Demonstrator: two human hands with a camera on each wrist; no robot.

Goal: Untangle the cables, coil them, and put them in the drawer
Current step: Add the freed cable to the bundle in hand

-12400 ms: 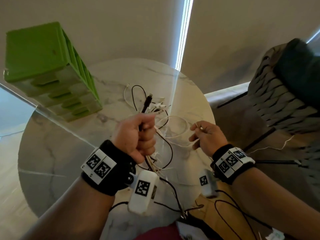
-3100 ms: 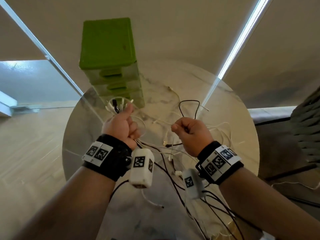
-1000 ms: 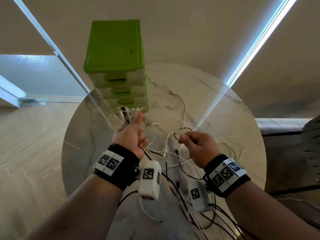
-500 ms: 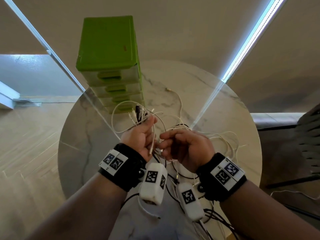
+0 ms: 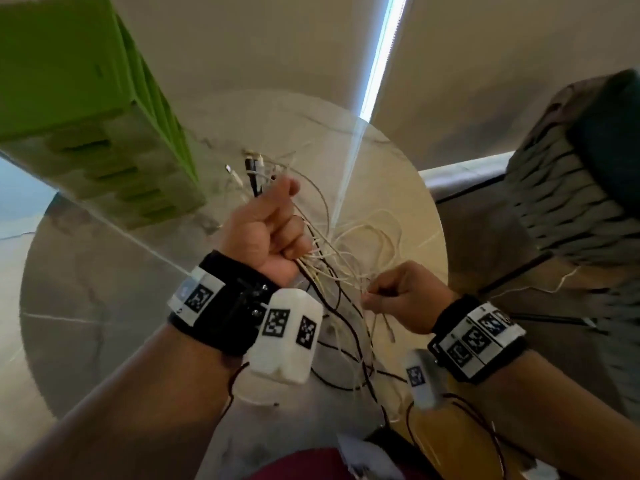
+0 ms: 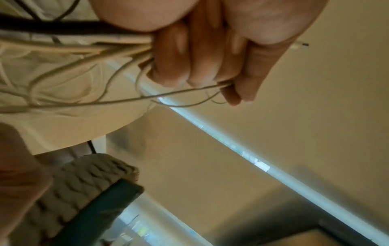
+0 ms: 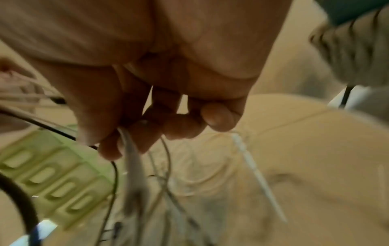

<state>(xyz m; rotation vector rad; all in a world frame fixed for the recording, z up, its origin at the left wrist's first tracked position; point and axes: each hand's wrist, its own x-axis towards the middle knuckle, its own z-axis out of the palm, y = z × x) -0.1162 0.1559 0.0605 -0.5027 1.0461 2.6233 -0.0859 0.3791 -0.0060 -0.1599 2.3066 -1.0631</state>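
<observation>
My left hand (image 5: 273, 230) is raised in a fist round a bundle of white and black cables (image 5: 332, 261); their plug ends (image 5: 251, 171) stick out above the thumb. In the left wrist view the curled fingers (image 6: 189, 66) clamp the white strands (image 6: 84, 58). My right hand (image 5: 401, 292), lower and to the right, pinches a thin white cable (image 7: 130, 158) between thumb and fingertips. Loose white loops (image 5: 367, 237) lie on the round marble table (image 5: 104, 289) behind the hands. The green drawer unit (image 5: 86, 109) stands at the far left, its drawers closed.
A woven grey chair (image 5: 571, 174) stands at the right beside the table. More black cables (image 5: 353, 358) trail toward me between my wrists. A brown box (image 5: 450, 441) sits near my lap at the bottom right.
My hands have drawn apart: the left lifted with the bundle, the right dropped lower and right with one white strand. The head view swung right, so the drawer unit now sits at the left edge.
</observation>
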